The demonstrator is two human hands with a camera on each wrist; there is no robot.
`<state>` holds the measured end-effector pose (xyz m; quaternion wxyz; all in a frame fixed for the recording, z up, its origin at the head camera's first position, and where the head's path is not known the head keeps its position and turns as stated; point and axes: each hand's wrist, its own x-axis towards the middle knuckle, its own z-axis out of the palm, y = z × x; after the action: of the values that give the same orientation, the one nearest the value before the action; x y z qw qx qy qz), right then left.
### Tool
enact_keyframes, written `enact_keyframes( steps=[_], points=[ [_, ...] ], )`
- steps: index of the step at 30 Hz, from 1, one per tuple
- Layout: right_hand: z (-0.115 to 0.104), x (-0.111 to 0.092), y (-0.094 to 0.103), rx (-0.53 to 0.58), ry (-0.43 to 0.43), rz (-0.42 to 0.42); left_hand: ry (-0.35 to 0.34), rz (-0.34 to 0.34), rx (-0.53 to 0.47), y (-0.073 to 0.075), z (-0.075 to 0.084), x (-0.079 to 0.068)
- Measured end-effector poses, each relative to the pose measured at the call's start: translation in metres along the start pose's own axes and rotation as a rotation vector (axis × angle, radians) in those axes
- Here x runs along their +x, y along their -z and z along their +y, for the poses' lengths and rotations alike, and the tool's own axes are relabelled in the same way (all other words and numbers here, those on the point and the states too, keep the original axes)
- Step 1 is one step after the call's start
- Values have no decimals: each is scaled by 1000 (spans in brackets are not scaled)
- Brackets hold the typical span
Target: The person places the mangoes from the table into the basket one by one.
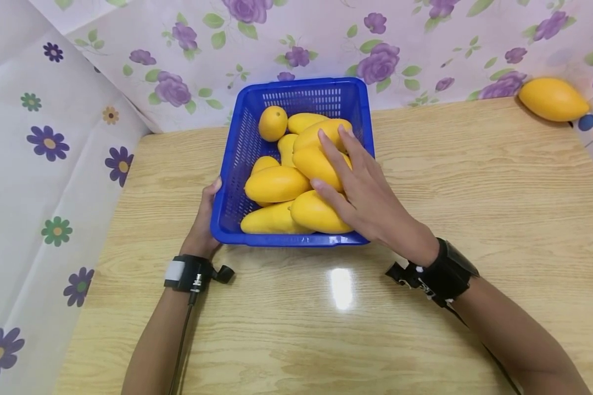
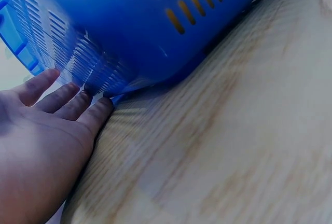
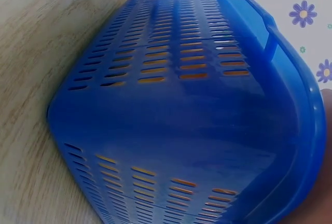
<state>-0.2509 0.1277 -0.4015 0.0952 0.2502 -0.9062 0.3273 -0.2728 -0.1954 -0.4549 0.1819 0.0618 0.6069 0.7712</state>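
A blue plastic basket [image 1: 291, 240] with slotted walls holds several yellow mangoes [image 1: 277, 184]. My left hand [image 1: 205, 219] is at the basket's left side, its fingers extended against the outer wall, as the left wrist view shows with the left hand [image 2: 46, 130]. Over the right part of the pile, my right hand [image 1: 370, 197] lies with fingers spread, the fingertips on or just above the top mangoes [image 1: 321, 164]. It hides part of the basket's right rim. In the right wrist view the basket [image 3: 171, 110] covers most of the frame and hides the right fingers.
One more mango [image 1: 553, 99] lies at the far right of the wooden table [image 1: 286, 329], by the wall. Flowered sheets [image 1: 178, 55] cover the back and left walls. Each wrist wears a black strap [image 1: 190, 272] with a camera and cable.
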Motion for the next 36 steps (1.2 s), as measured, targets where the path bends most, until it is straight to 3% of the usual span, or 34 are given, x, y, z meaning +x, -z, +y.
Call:
enact_keyframes(
  steps=[36],
  points=[
    [8,-2,21,-15,-86,0,-1,-7,5,0,-1,0]
  ],
)
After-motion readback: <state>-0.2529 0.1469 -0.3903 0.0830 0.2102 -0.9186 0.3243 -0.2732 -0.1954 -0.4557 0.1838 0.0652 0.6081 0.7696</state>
